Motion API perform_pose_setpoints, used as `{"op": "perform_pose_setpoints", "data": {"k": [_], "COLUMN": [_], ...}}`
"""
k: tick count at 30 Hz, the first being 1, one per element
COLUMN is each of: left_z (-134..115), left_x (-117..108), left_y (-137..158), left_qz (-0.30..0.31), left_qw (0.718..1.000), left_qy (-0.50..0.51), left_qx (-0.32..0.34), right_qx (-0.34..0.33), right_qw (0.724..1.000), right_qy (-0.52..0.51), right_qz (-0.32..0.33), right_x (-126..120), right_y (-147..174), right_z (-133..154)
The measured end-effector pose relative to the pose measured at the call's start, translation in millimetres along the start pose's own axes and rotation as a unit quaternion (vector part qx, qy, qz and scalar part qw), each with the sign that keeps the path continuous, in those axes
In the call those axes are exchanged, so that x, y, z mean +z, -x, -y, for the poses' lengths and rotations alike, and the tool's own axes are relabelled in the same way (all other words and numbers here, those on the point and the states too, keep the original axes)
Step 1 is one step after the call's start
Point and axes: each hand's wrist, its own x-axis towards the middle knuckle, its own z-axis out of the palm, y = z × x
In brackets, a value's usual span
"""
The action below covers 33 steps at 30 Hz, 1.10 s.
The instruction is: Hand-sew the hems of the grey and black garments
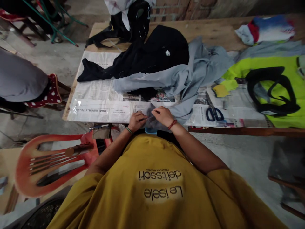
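Note:
At the table's front edge, a bunched part of a grey garment (196, 79) hangs down between my two hands. My left hand (137, 121) is closed in a pinch beside this cloth. My right hand (163, 115), also pinched, lies over the cloth just across from it. A thin light line shows between the fingertips; whether it is thread or a needle I cannot tell. Behind the hands the garment spreads over the table, next to a black garment (164, 44) with a small white logo. Dark-handled scissors (213, 112) lie to the right of my right hand.
Newspaper under clear plastic (100, 109) covers the wooden table. Bright yellow-green clothing with a black strap piece (274, 92) lies at right, a black bag (138, 19) at the back. A red plastic chair (51, 136) stands at left; a seated person (21, 76) is beyond.

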Motion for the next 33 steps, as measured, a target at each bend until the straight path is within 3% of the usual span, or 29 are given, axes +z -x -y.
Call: {"op": "perform_pose_setpoints", "data": {"k": [5, 11, 15, 22, 27, 33], "left_z": [0, -8, -14, -24, -27, -21], "left_x": [0, -5, -10, -22, -14, 0], "left_y": [-1, -4, -8, -43, -61, -45], "left_qz": [0.000, -0.008, -0.013, -0.045, -0.058, -0.067], "left_qw": [1.000, 0.997, 0.982, 0.972, 0.957, 0.931], "left_qy": [0.000, 0.080, 0.162, 0.157, 0.216, 0.298], "left_qx": [0.009, -0.019, -0.091, -0.169, -0.183, -0.199], "right_qx": [0.030, 0.102, 0.129, 0.114, 0.107, 0.114], "right_qw": [0.989, 0.943, 0.897, 0.850, 0.815, 0.821], "right_qy": [-0.121, -0.316, -0.422, -0.513, -0.569, -0.559], "right_qz": [0.078, 0.026, 0.000, -0.030, 0.024, 0.032], "right_x": [17, 27, 29, 16, 6, 20], "right_y": [-10, -10, -18, -45, -46, -37], "right_z": [5, 2, 1, -2, -5, -11]}}
